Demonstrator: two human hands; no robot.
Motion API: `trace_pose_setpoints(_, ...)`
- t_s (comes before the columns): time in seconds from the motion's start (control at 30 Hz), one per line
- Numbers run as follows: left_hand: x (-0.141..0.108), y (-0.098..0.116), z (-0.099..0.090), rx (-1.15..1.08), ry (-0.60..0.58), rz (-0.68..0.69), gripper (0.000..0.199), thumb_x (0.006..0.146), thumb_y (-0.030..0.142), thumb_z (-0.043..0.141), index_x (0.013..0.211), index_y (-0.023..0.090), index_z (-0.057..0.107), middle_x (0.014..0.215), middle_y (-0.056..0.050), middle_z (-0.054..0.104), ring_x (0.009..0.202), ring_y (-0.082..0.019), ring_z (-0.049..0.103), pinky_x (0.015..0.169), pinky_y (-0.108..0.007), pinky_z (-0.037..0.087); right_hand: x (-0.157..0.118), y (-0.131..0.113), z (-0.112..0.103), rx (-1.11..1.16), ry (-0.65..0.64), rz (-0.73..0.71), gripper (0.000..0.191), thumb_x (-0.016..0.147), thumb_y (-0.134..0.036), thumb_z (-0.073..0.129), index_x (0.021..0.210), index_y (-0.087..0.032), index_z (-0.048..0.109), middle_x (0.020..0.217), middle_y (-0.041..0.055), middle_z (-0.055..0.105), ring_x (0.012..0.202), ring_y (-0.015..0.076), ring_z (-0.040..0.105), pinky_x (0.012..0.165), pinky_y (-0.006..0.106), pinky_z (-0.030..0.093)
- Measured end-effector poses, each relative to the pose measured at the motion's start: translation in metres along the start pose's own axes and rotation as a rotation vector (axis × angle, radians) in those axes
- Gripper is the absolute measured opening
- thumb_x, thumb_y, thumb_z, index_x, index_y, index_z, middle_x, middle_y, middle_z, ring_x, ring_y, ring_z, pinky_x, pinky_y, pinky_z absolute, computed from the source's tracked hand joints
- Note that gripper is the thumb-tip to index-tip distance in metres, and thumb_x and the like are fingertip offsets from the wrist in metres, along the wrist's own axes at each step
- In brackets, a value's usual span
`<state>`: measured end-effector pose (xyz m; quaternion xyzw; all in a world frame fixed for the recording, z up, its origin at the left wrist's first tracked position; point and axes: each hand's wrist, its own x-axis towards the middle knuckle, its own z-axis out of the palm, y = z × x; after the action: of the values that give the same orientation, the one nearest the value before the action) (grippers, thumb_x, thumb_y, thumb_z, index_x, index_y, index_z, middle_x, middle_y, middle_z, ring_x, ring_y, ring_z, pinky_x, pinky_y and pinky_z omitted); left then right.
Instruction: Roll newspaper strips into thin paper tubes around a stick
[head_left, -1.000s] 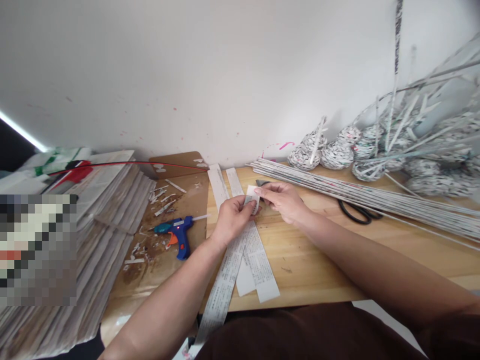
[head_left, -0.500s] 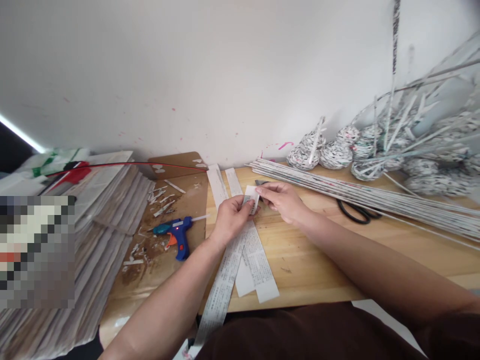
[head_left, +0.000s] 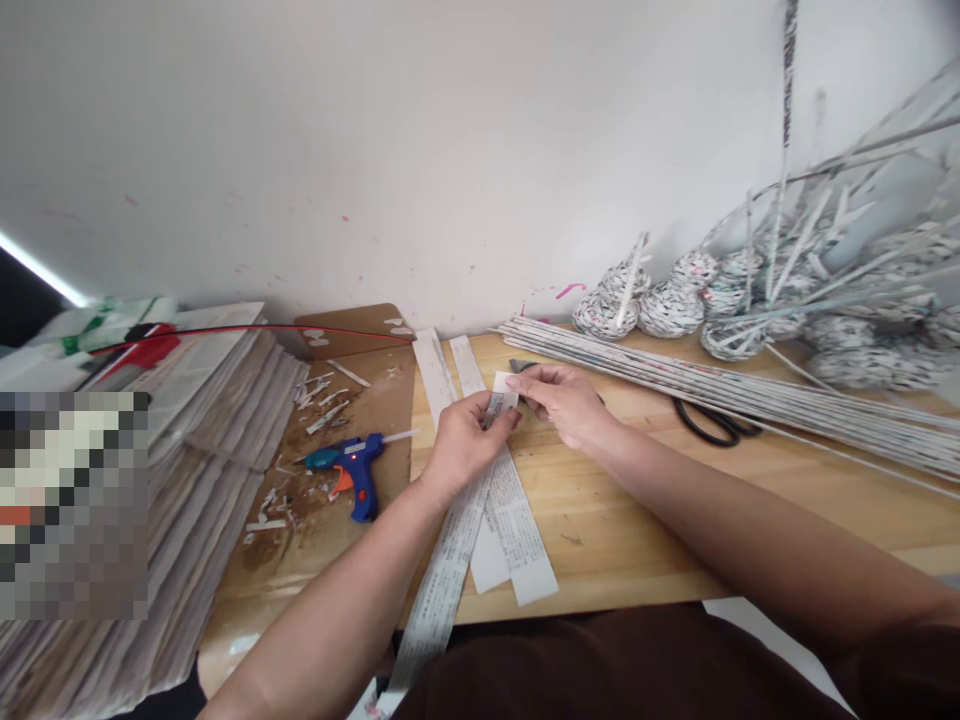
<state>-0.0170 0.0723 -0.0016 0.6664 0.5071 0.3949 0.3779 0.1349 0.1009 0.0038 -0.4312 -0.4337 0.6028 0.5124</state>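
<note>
Near the middle of the table, my left hand [head_left: 469,440] is closed on a printed newspaper strip [head_left: 498,402], with the thumb at its right side. My right hand [head_left: 559,400] pinches the top right corner of the same strip between thumb and fingers. Under my left hand, more newspaper strips [head_left: 517,525] lie across one another, and a long one [head_left: 442,580] runs down past the table's front edge. Two pale strip ends [head_left: 435,378] show behind my left hand. Scissors [head_left: 709,422] lie partly hidden behind my right hand and the paper rods.
A blue glue gun [head_left: 363,475] rests on a stained brown board [head_left: 390,400] with paper scraps. Stacked newspapers [head_left: 217,480] rise at the left. Long rolled paper rods [head_left: 712,390] cross the right side, with woven paper shapes [head_left: 671,308] behind them against the wall.
My left thumb has shifted to the right and lower along the strip. The strip's top has tilted slightly. My right hand has barely moved.
</note>
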Motion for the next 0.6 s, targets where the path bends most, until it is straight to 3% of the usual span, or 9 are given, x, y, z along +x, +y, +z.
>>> trace_pose_setpoints(0.2,-0.002,0.004,0.001,-0.006,0.034,0.032,0.026,0.076,0.04,0.067,0.065,0.017,0.059,0.053,0.005,0.044,0.051,-0.009,0.035,0.049,-0.023,0.026,-0.003,-0.002,0.003,0.021,0.006,-0.013,0.035,0.057,-0.041,0.083,0.059,-0.017,0.057,0.052,-0.0046,0.052,0.044,0.0061,0.038,0.043,0.024,0.025)
trace_pose_setpoints(0.43,0.0,-0.007,0.004,-0.086,0.069,-0.026,0.03,0.078,0.045,0.064,0.07,0.016,0.065,0.061,0.0,0.059,0.058,-0.012,0.049,0.054,-0.023,0.037,-0.008,0.002,0.008,-0.004,-0.025,-0.067,0.035,0.06,-0.042,0.082,0.063,-0.017,0.057,0.057,-0.0031,0.057,0.048,0.0086,0.048,0.044,0.023,0.036)
trace_pose_setpoints(0.6,0.002,-0.01,0.003,-0.15,0.013,-0.022,0.033,0.084,0.044,0.058,0.071,0.015,0.065,0.067,-0.001,0.062,0.061,-0.012,0.053,0.059,-0.023,0.042,-0.005,-0.001,0.0,-0.124,-0.257,-0.123,0.025,0.069,-0.039,0.077,0.075,-0.017,0.069,0.067,-0.0012,0.063,0.058,0.0101,0.055,0.054,0.024,0.043)
